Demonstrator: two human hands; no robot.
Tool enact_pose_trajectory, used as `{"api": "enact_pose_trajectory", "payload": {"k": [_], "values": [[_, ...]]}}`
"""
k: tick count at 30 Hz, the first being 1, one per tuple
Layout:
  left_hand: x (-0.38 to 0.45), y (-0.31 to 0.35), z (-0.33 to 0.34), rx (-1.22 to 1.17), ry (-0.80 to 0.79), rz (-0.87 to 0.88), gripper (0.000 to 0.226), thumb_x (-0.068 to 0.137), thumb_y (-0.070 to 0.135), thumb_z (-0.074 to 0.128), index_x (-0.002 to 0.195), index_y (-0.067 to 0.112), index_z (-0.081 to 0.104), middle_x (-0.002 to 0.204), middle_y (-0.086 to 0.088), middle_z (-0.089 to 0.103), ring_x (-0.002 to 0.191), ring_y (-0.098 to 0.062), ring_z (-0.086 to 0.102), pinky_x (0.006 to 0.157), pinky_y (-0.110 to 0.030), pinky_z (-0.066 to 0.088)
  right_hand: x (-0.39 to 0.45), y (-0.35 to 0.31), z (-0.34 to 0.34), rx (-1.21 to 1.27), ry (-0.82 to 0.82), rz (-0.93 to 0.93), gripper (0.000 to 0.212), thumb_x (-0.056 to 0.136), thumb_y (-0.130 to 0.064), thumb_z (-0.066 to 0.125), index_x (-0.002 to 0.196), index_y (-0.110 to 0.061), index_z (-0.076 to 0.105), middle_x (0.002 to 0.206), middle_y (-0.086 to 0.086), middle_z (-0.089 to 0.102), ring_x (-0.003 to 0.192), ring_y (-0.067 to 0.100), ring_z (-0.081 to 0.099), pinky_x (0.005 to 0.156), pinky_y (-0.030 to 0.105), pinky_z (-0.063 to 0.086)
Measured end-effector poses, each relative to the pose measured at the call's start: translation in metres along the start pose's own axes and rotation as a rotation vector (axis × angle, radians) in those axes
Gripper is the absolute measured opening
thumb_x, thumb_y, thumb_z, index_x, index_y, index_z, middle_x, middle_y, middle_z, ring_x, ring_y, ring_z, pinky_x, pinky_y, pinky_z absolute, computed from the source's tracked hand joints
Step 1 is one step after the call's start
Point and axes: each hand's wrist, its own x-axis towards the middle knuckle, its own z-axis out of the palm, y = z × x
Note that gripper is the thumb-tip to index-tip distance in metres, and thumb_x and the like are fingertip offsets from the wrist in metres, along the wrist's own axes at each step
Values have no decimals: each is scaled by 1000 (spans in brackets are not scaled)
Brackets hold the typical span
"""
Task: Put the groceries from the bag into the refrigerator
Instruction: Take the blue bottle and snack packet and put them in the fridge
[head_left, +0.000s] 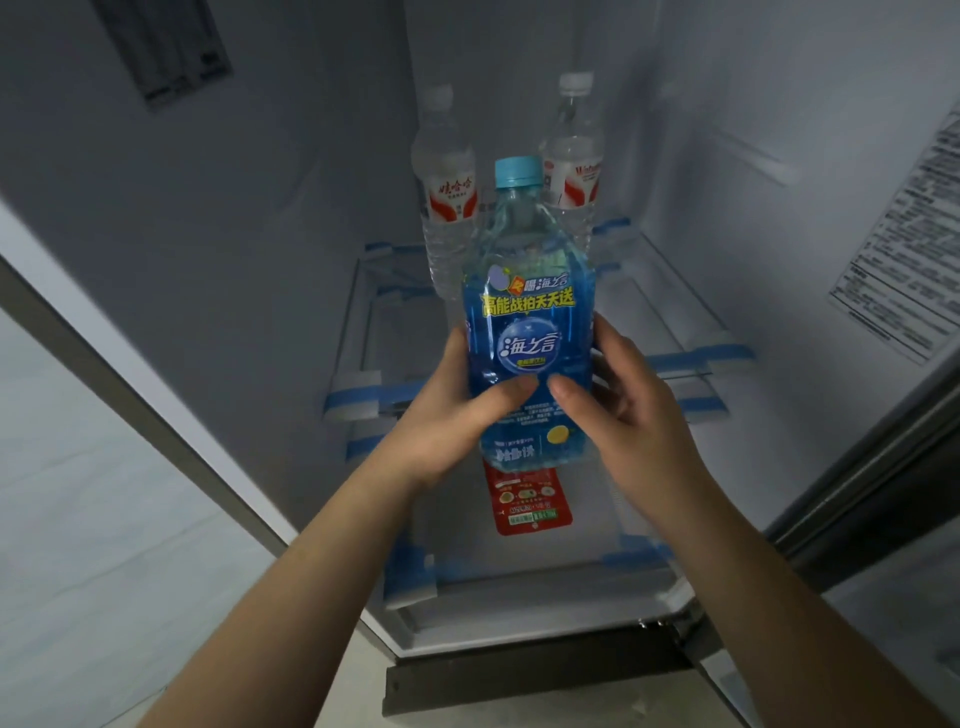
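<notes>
I hold a blue drink bottle (527, 317) with a light blue cap upright inside the open refrigerator (270, 218). My left hand (447, 415) grips its lower left side. My right hand (628, 410) grips its lower right side, and the two thumbs almost meet on the label. Behind it, two clear water bottles, one at the back left (447, 182) and one at the back right (574, 161), stand on a glass shelf (660, 312). A red packet (530, 501) lies on a lower shelf, partly hidden under the blue bottle. The bag is out of view.
Blue tape and white foam blocks (353, 397) hold the shelf edges. The fridge door (904, 270) with a printed sticker stands open on the right. Another sticker (166, 47) is on the left inner wall. A tiled floor (93, 519) lies to the left.
</notes>
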Motion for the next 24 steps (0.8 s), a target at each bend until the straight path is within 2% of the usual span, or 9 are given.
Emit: {"api": "enact_pose_trajectory", "payload": {"k": [3,6,11,15,18,20,22,24], "values": [[10,8,-4,58,-14,15,68,83,29,69,140,18,33,131,3,59,118,-12,59,93,-31,51,12,1,-6,44,-15,-12,58,93,-30,61,145,-30,37,138,-5,52,126,13,51,98,44,50],[23,14,-9,118,3,51,61,85,22,71,137,16,39,127,1,62,116,-15,61,97,-39,51,24,3,-8,98,-36,-13,55,94,-19,60,145,-24,38,137,-3,55,126,16,52,97,46,50],[45,11,-16,273,116,86,62,70,45,80,124,29,54,124,2,63,111,-13,62,96,-43,51,40,7,-9,125,-47,-8,53,95,-12,56,144,-18,37,133,0,59,121,14,57,97,38,51],[59,-1,-20,353,187,83,62,64,56,81,118,40,56,126,2,58,115,-14,59,97,-44,49,54,17,-11,92,-55,8,53,95,-12,57,144,-17,37,134,-2,59,123,12,55,100,39,48],[64,-3,-23,408,213,88,61,64,56,80,119,39,57,124,4,55,114,-10,56,99,-39,48,62,22,-11,80,-58,13,52,95,-12,57,144,-19,38,136,-4,57,125,10,54,102,40,47],[66,-2,-27,450,219,107,58,68,50,82,120,36,58,121,5,52,111,-8,56,98,-29,47,67,25,-9,83,-48,8,53,95,-9,57,144,-17,39,135,-2,58,124,11,54,102,39,47],[69,-3,-30,467,217,119,56,71,42,83,121,32,59,120,6,52,110,-5,56,92,-18,45,71,28,-7,73,-46,12,55,94,-8,58,145,-19,38,135,-3,58,123,10,55,100,36,48],[72,-5,-34,461,204,127,57,71,41,83,122,29,59,122,6,53,110,-5,56,91,-16,45,76,29,-7,45,-45,16,57,94,-11,58,145,-22,37,134,-7,58,121,6,55,97,31,50]]}}
